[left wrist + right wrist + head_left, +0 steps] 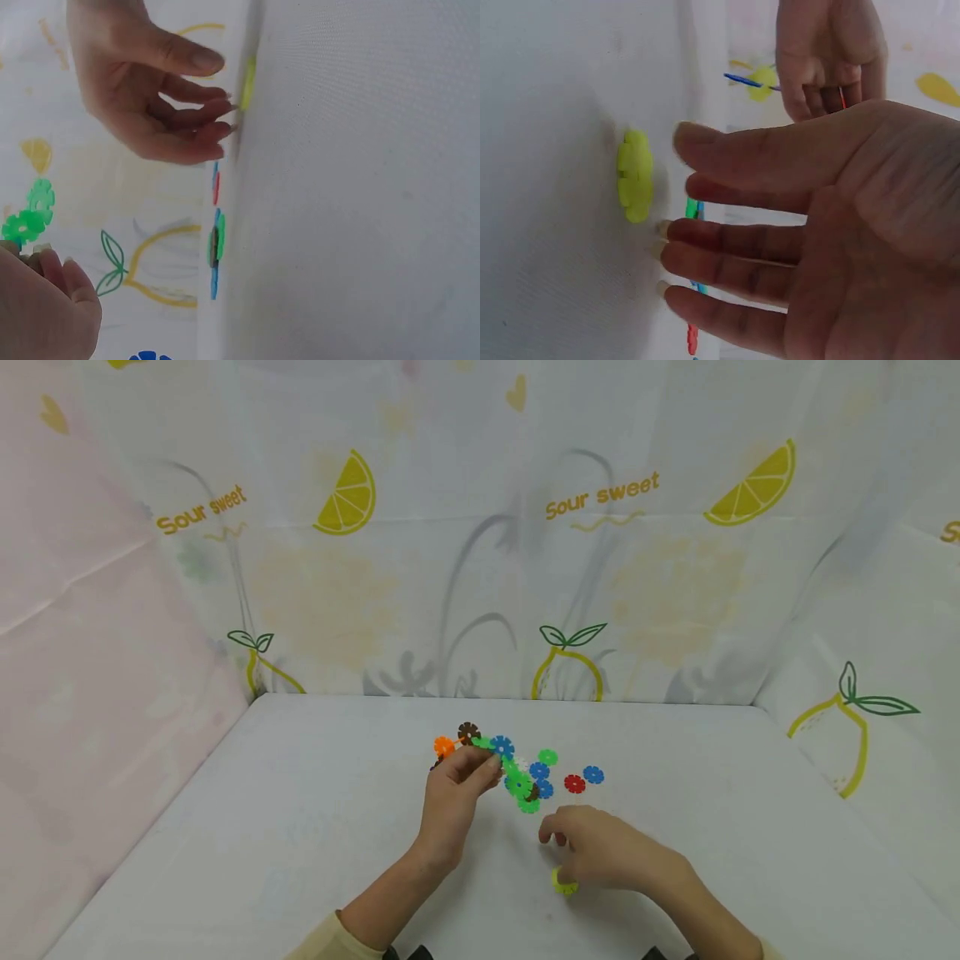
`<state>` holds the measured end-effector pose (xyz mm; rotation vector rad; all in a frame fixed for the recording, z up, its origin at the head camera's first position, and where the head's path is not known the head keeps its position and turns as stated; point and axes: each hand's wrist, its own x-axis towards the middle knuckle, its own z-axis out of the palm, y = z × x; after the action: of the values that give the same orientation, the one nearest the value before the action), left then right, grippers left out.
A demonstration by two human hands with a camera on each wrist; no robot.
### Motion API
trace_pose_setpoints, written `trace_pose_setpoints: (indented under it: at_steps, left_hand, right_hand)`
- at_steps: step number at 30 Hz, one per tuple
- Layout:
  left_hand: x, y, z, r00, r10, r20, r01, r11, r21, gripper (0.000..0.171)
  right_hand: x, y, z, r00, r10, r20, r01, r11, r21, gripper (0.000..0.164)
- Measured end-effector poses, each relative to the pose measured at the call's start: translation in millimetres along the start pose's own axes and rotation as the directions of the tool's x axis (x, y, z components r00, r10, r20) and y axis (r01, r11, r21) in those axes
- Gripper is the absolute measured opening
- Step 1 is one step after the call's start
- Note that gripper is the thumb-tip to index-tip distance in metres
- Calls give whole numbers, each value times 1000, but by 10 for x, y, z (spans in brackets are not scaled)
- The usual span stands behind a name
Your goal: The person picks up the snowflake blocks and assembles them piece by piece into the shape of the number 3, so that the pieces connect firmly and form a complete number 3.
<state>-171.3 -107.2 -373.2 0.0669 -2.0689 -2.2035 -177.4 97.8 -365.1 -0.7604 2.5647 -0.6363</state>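
Observation:
My left hand (452, 806) pinches a chain of slotted plastic snowflake discs between thumb and fingers. An orange disc (444, 747), a brown disc (468, 732) and a blue disc (502, 747) show around the fingertips; green discs (31, 211) stick out from the hand in the left wrist view. The part inside the grip is hidden. My right hand (607, 852) hovers low over the table with fingers apart and loosely bent, holding nothing. Just beyond its thumb and fingertips lies a yellow disc (635, 177), flat on the white tabletop.
Loose discs lie beyond my right hand, among them a red disc (574, 784), a blue disc (593, 774) and a green disc (548, 757). A white tabletop (300, 827) carries everything. A lemon-printed cloth (450, 568) hangs behind and along the sides.

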Motion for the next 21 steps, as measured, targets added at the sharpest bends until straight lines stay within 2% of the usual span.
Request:
trace_pose_setpoints:
  at_steps: [5, 10, 13, 21]
  left_hand:
    - [-9, -6, 8, 1000, 7, 24, -7, 1000, -18, 24]
    - [-15, -13, 25, 996, -21, 87, 32, 992, -124, 27]
    - [-23, -16, 34, 995, -37, 90, 51, 986, -158, 27]
    - [-28, -45, 42, 994, -91, 56, 98, 986, -132, 27]
  right_hand:
    - [0, -32, 78, 1000, 27, 7, -26, 991, -130, 30]
    - [-2, -33, 93, 999, 39, -2, -39, 992, -122, 28]
    - [-6, -23, 94, 999, 34, 8, -32, 991, -128, 29]
    - [-10, -32, 121, 999, 25, 23, -22, 992, -125, 28]
